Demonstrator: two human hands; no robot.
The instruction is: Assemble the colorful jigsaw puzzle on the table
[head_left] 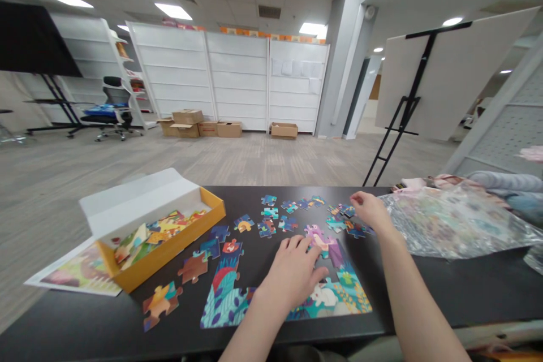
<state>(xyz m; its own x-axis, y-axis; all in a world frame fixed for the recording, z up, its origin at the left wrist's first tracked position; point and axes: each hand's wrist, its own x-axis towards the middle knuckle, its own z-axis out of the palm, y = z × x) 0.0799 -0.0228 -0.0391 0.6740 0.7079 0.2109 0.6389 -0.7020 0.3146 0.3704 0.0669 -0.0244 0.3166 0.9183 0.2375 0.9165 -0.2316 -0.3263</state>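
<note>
My left hand lies over the partly joined jigsaw puzzle, its fingers stretched out and its tips by a pink and purple section. The hand hides the middle of the puzzle; a white rabbit and green plants show beside it. Farther to the right, my right hand is closed, fingers curled together just above loose blue puzzle pieces. Whether a piece is in those fingers is hidden. Several more loose pieces, among them a blue and orange piece, lie spread beyond the left hand.
An open yellow box with puzzle pieces inside stands at the left, partly over a printed picture sheet. Brown pieces lie between box and puzzle. Clear plastic packaging covers the right side of the black table.
</note>
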